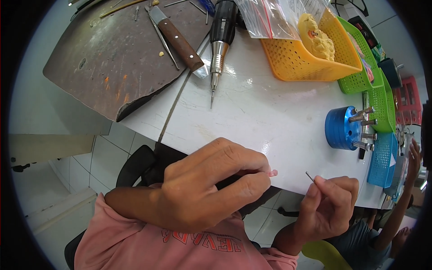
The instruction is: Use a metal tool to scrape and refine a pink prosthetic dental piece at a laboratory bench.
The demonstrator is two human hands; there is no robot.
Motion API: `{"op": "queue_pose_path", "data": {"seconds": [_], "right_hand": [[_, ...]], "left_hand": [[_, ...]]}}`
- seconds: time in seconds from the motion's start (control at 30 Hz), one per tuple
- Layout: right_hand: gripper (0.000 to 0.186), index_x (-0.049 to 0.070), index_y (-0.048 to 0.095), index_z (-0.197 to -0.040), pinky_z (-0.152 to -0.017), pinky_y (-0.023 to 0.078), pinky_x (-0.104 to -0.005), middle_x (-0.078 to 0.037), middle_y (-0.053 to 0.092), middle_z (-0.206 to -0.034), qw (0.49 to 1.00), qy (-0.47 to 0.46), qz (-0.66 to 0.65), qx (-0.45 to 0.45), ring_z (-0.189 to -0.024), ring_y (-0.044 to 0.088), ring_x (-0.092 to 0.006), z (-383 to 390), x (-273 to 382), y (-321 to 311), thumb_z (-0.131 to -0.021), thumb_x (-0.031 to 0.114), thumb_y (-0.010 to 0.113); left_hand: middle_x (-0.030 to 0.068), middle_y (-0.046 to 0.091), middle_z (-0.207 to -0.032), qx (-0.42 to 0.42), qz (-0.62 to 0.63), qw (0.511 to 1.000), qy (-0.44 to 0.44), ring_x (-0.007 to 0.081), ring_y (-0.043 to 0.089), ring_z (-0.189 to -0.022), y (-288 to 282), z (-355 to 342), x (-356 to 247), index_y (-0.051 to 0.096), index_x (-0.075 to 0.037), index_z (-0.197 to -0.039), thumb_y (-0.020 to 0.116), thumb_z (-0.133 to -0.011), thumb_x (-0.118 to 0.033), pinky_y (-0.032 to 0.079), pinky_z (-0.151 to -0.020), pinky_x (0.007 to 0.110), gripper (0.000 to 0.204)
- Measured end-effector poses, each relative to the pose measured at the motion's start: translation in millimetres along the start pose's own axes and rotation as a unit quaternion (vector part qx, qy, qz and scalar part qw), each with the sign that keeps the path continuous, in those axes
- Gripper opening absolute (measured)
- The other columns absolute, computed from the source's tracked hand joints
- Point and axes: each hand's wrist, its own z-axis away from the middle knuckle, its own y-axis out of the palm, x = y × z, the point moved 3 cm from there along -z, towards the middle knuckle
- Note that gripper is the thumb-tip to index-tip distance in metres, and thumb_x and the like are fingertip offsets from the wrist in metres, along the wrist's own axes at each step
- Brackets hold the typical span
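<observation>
Pink and small, one piece [273, 173] sits pinched in the grip of your left hand [195, 180]; your right hand [336, 202] pinches one thin metal bit [309, 176], apart from it, both seen near the close edge of the white surface [270, 119]. One handpiece [219, 56], one orange basket [310, 65] and one blue holder [338, 129] border open room mid-surface, ahead of your hands.

Your left hand [216, 180] hides most of the small pink piece [273, 173], your right hand [332, 204] covers one end of a thin metal pin [309, 176] whose tip is too small to tell, and the top edge crops the black handpiece [220, 45].
</observation>
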Motion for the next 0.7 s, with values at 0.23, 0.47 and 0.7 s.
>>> {"op": "queue_pose_path", "data": {"seconds": [0.23,0.47,0.7], "right_hand": [[0.038,0.011,0.082,-0.095,-0.05,0.037,-0.026,0.0,0.055,-0.071,0.997,0.013,0.009,0.08,-0.06,0.052,-0.0124,5,-2,-1,-0.06,-0.004,0.081],[0.028,0.002,0.078,-0.093,-0.056,0.034,-0.0266,-0.005,0.057,-0.071,0.995,-0.009,-0.004,0.102,-0.064,0.049,-0.015,5,-1,0,-0.066,-0.006,0.076],[0.023,0.002,0.077,-0.097,-0.057,0.034,-0.0282,-0.004,0.054,-0.075,0.999,-0.042,-0.011,0.019,-0.065,0.047,-0.0152,9,10,11,-0.075,-0.002,0.077]], "left_hand": [[0.0131,0.067,-0.09,0.01,-0.042,0.999,0.017,0.0225,0.068,-0.075,4,-1,-5,0.071,0.005,-0.089,0.076,-0.068,-0.003,0.057,-0.063,0.028,0.024],[0.0149,0.068,-0.091,-0.004,-0.057,0.998,0.023,0.0253,0.07,-0.077,9,5,-8,0.071,0.006,-0.092,0.074,-0.069,-0.003,0.059,-0.064,0.03,0.025],[0.0165,0.068,-0.092,0.004,-0.049,0.999,-0.002,0.0262,0.07,-0.077,8,6,-7,0.071,0.007,-0.093,0.074,-0.07,-0.002,0.06,-0.065,0.032,0.025]]}}
